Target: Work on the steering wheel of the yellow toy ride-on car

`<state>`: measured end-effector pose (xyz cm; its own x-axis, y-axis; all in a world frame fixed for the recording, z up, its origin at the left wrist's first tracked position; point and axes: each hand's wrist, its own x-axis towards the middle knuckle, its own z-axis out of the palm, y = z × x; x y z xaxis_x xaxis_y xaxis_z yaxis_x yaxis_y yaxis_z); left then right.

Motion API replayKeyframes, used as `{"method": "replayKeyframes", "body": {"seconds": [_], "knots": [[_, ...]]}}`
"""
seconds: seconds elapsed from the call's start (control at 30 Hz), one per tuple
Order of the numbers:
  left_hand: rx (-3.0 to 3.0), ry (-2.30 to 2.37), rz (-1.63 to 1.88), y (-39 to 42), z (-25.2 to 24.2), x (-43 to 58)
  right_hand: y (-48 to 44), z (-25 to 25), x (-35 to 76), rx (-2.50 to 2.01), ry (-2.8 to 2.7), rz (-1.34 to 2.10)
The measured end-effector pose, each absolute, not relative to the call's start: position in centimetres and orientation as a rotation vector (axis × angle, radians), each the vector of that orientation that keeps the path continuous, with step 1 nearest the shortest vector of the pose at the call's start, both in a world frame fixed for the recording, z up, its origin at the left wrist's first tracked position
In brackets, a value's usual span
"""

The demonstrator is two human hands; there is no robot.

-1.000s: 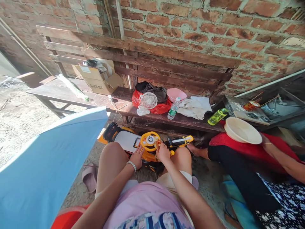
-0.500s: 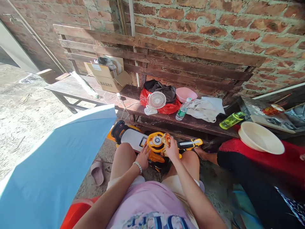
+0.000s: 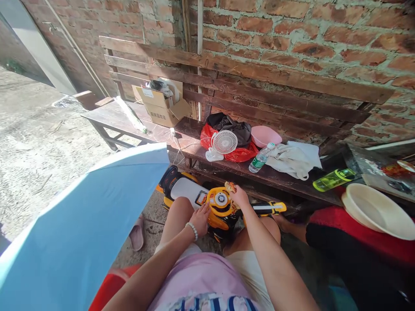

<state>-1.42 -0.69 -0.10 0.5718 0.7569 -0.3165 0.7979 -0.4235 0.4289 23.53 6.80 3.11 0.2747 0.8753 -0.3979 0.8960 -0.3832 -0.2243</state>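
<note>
A yellow, black and white ride-on toy car (image 3: 186, 190) stands between my knees, below the bench. My left hand (image 3: 199, 219), with a beaded bracelet at its wrist, is at the near left side of the yellow steering wheel (image 3: 221, 213), fingers bent against its rim. At the wheel's right side, my right hand (image 3: 240, 197) is closed on a crumpled orange-and-cream cloth (image 3: 230, 187). Part of that cloth hangs below the hand beside the wheel; the rest is hidden by the fingers.
The wooden bench (image 3: 191, 140) carries a cardboard box (image 3: 158, 107), a white fan (image 3: 225, 142), a water bottle (image 3: 261, 158) and a green bottle (image 3: 333, 179). A blue umbrella (image 3: 97, 229) covers the left. A person with a cream basin (image 3: 379, 211) sits at the right.
The view has shifted, so the scene sits further right and lower. My right hand with the cloth stays by the wheel's right side. My left hand's fingers are more bent at the rim.
</note>
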Motion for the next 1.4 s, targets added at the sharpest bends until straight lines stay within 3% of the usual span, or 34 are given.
{"method": "replayKeyframes", "body": {"seconds": [0.37, 0.57, 0.73, 0.93, 1.13, 1.4], "knots": [[2.108, 1.360, 0.076, 0.3, 0.0, -0.6, 6.4, 4.6, 20.5, 2.270, 1.834, -0.490], [2.302, 1.287, -0.307, -0.4, 0.9, 0.1, 7.4, 4.7, 14.7, 1.807, 2.341, -0.442], [2.382, 1.294, -0.500, -0.5, 1.0, 0.4, 9.5, 5.2, 15.2, 2.027, 2.145, -0.515], [2.341, 1.294, -0.452, 0.0, 1.4, 0.3, 9.8, 4.8, 18.5, 2.345, 1.781, -0.518], [2.258, 1.308, -0.229, -0.4, 0.5, -0.9, 5.0, 4.2, 19.0, 2.477, 1.590, -0.554], [2.247, 1.323, -0.240, -0.3, 0.6, -1.0, -3.3, 3.1, 17.0, 2.362, 1.684, -0.520]]}}
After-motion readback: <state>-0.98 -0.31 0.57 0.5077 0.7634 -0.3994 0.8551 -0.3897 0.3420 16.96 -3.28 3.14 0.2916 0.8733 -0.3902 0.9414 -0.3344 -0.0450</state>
